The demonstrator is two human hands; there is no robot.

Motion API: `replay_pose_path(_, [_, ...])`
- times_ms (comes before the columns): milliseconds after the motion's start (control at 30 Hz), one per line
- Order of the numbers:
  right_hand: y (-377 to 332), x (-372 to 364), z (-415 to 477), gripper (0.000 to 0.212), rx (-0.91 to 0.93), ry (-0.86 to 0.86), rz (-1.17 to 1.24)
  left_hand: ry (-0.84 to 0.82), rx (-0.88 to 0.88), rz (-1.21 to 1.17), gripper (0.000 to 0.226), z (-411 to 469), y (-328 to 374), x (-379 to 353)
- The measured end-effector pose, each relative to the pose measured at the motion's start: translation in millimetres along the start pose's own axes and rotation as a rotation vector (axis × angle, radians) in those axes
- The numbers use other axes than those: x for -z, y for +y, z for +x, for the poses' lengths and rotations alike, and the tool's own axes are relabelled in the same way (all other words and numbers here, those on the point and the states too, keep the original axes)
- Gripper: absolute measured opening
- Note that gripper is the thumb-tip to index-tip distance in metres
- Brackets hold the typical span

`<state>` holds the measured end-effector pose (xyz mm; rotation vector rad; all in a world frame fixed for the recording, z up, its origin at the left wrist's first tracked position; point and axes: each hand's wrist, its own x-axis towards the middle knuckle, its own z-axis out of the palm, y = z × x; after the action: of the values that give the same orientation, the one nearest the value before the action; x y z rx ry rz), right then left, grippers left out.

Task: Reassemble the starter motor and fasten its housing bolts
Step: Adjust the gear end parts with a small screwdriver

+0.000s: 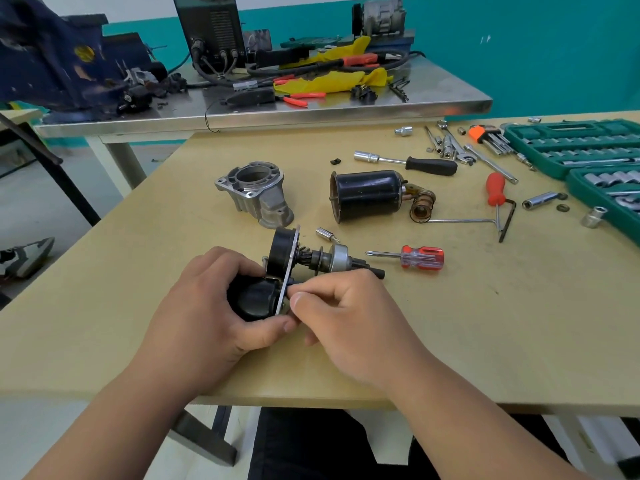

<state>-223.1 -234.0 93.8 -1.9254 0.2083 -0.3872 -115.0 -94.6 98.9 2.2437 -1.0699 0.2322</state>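
Observation:
My left hand [211,306] grips the black solenoid end of the starter sub-assembly [282,259], a black body on a thin metal plate with a pinion gear and shaft sticking out to the right. My right hand [349,317] pinches something small at the plate's lower edge; what it pinches is hidden by the fingers. The aluminium nose housing [258,194] lies on the table behind. To its right lies the black cylindrical motor body [367,195] with a brass spring piece at its end.
A red-handled Phillips screwdriver [412,257] and a small bit [327,234] lie just right of the assembly. A nut driver [408,162], a red T-handle [496,192], loose sockets and green socket cases [571,147] fill the right side. A cluttered steel bench [311,109] stands behind.

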Motion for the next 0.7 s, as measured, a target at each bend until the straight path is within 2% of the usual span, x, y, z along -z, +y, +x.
replay_pose_path(300, [1.1,2.3,-3.1,0.016,-0.028,0.045,0.058,0.048,-0.017,0.222,0.054,-1.3,14.4,-2.3])
replay_pose_path(433, [1.7,1.0,-2.0,0.018,-0.110,0.100,0.050,0.042,-0.022,0.309,0.050,-5.5,26.1,-5.9])
replay_pose_path(600, [-4.7,9.5,4.5,0.027,-0.271,-0.013,0.054,0.007,-0.016,0.374,0.058,-9.1,31.5,-7.9])
replay_pose_path(700, [-7.6,12.2,6.8,0.032,-0.304,-0.096,-0.004,-0.008,-0.021,0.380,0.061,-9.1,31.0,-7.5])
